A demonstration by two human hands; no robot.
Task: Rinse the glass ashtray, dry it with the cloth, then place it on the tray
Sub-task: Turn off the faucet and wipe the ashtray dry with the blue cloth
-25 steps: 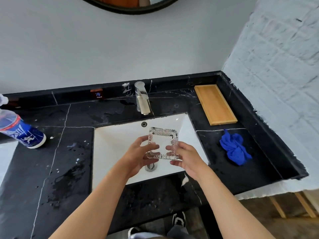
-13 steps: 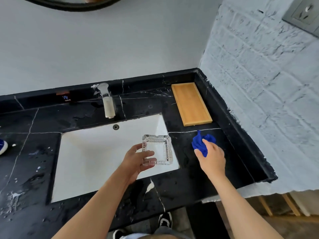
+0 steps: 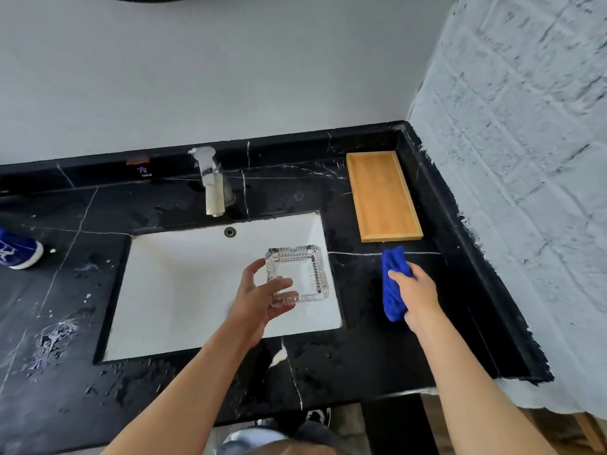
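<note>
Left hand [image 3: 259, 300] grasping the square glass ashtray [image 3: 297, 274] over the right end of the white sink [image 3: 184, 290], right hand [image 3: 415, 292] clenched on the blue cloth [image 3: 392, 284] above the black surface [image 3: 361, 356], empty wooden tray [image 3: 382, 197] in the far right corner

Left hand [image 3: 259, 298] holds ashtray [image 3: 297, 274]; right hand [image 3: 415, 290] grips cloth [image 3: 392, 284].

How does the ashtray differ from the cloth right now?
The ashtray is clear, rigid, square glass; the cloth is blue, soft and bunched up. The ashtray is held by the left hand over the sink; the cloth is gripped by the right hand over the counter. Each is held in one hand.
</note>
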